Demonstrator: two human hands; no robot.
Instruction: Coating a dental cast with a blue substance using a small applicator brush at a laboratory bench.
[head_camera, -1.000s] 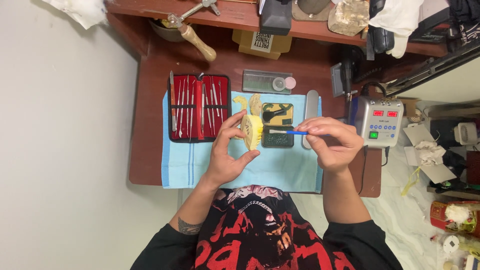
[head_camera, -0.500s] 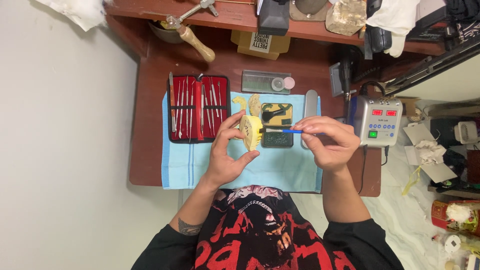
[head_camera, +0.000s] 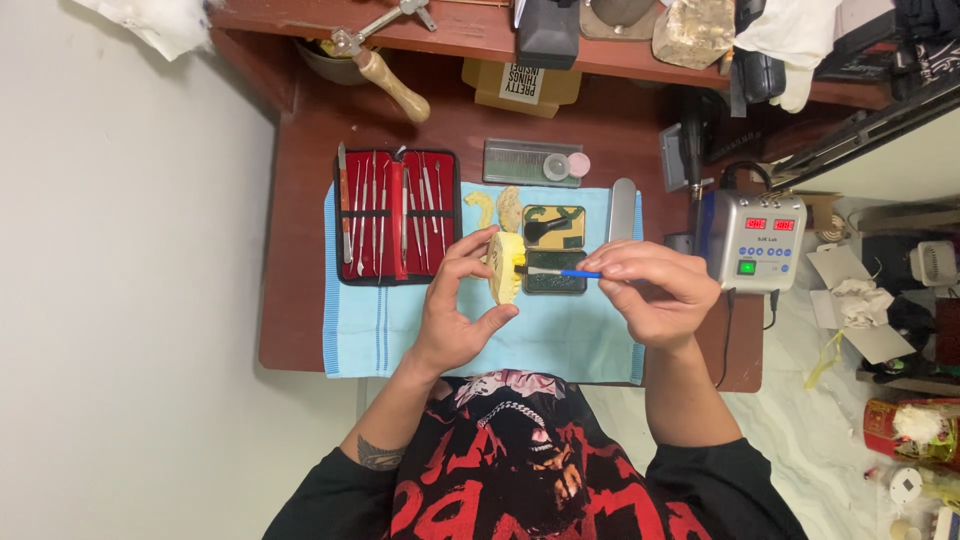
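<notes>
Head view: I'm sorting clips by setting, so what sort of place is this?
Probably a small dental-model or wax-carving hobby bench: a red case of metal hand tools, a grey digital control box, and a yellow tooth-like model worked with a blue-handled tool.

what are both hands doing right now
Left hand: closed around a pale yellow dental cast, held above the blue cloth.
Right hand: pinching a blue-handled brush, tip at the cast.

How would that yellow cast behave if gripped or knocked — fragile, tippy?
The yellow cast looks rigid: the left hand pinches it by its edges without it bending. It is probably light, since fingertips alone carry it. Its lumpy shape suggests it would rock rather than roll on the blue cloth, and it may chip.
</notes>
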